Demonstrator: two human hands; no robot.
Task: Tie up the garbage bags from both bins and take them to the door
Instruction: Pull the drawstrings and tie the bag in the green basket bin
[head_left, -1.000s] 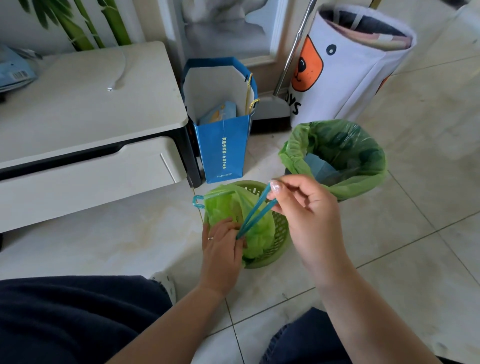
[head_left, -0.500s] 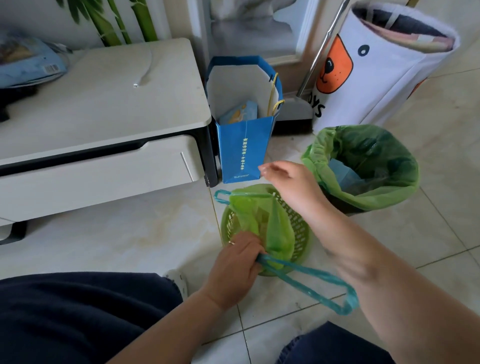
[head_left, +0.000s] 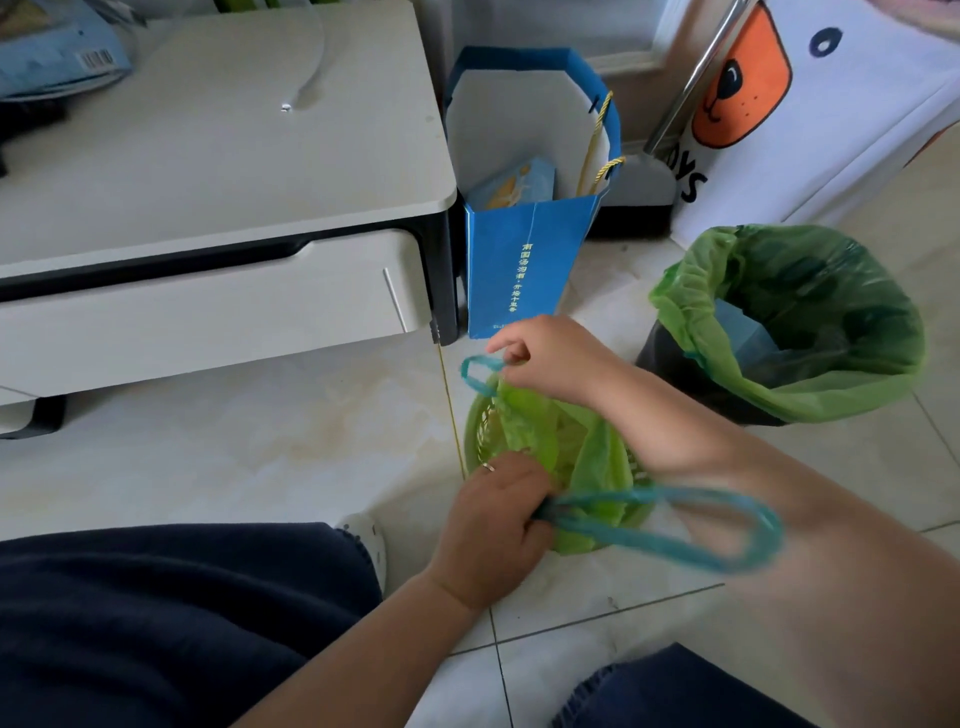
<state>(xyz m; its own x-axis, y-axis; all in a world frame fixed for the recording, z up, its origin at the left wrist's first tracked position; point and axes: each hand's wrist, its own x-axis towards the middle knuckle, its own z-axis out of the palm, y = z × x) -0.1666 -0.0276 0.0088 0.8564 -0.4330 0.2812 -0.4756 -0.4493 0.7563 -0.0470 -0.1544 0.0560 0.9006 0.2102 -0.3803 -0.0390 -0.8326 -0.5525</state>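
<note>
garbage bag (head_left: 582, 452): green, gathered in basket (head_left: 475, 431) | left hand (head_left: 493, 525) grip: closed on long teal drawstring (head_left: 675, 540) | right hand (head_left: 550, 353) grip: pinching small loop (head_left: 475, 371)

My left hand (head_left: 493, 525) grips one teal drawstring loop (head_left: 675, 530) beside the small green basket (head_left: 475, 431). My right hand (head_left: 556, 358) pinches the other loop (head_left: 475, 371) at its far rim. A second lined bin (head_left: 789, 322) stands to the right.

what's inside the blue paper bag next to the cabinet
A light blue box with yellow print leans inside the blue paper bag. Only the box's top shows; the bag's front wall hides the rest and anything below it.
</note>
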